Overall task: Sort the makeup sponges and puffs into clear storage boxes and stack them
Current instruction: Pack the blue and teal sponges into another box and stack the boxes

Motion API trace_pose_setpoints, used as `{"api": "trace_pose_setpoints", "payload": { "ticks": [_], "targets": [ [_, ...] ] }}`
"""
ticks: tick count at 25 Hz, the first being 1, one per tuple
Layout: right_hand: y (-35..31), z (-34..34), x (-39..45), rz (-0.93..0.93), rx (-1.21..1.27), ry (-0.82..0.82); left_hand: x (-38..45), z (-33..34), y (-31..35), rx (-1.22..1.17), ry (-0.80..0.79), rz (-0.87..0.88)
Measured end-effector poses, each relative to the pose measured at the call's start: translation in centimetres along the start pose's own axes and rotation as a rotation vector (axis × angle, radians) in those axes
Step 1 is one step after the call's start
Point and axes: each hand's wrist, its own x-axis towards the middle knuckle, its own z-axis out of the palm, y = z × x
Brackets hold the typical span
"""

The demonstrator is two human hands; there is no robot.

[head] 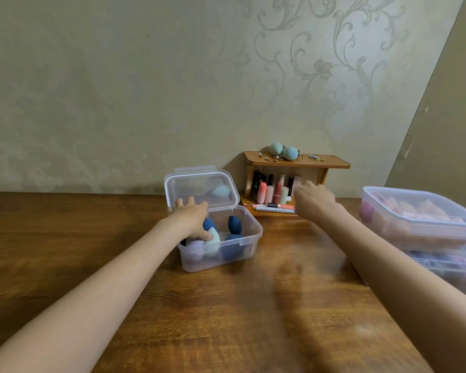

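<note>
An open clear storage box (234,249) holds dark blue, white and lilac makeup sponges (234,224); two lidded boxes (425,222) of pink sponges stand stacked at right.
</note>
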Motion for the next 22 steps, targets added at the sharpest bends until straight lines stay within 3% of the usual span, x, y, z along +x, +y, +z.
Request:
{"api": "trace_pose_setpoints", "payload": {
  "ticks": [3, 6, 11, 15, 22],
  "targets": [
    [3.2, 4.6, 0.4, 0.195, -0.397, -0.375, 0.2, 0.0, 0.3, 0.049, -0.01, -0.002],
    [3.9, 7.6, 0.9, 0.266, -0.531, -0.533, 0.3, -0.2, 0.4, 0.057, -0.006, 0.004],
    [3.9, 8.2, -0.4, 0.247, -0.68, -0.558, 0.0, -0.1, 0.6, 0.071, 0.003, 0.009],
    [4.1, 8.5, -1.8, 0.155, -0.729, -0.396, -0.1, -0.2, 0.7, 0.083, -0.002, 0.007],
    [3.7, 8.9, -2.3, 0.176, -0.711, -0.316, -0.4, -0.1, 0.8, 0.086, 0.002, 0.009]
  ]
}}
